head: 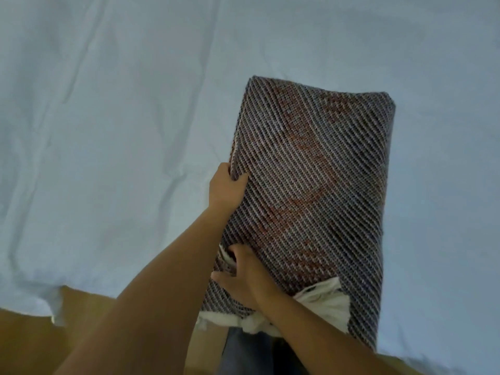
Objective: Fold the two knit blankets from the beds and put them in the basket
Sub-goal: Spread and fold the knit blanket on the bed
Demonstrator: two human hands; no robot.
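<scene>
A folded knit blanket (pixel 311 185), dark grey with diagonal pale ribs and faint reddish patches, lies as a long thick bundle on the white bed sheet (pixel 121 131). My left hand (pixel 226 186) grips its left edge about halfway along, thumb on top and fingers wrapped under. My right hand (pixel 240 274) holds the near left corner, fingers curled into the layers by the white fringe (pixel 322 307). That fringe spills out at the bundle's near end. No basket is in view.
The bed's white sheet fills most of the view, wrinkled on the left. Its near edge (pixel 59 296) hangs over a tan floor (pixel 27 339) at the lower left. My trouser leg (pixel 249 353) shows below the blanket.
</scene>
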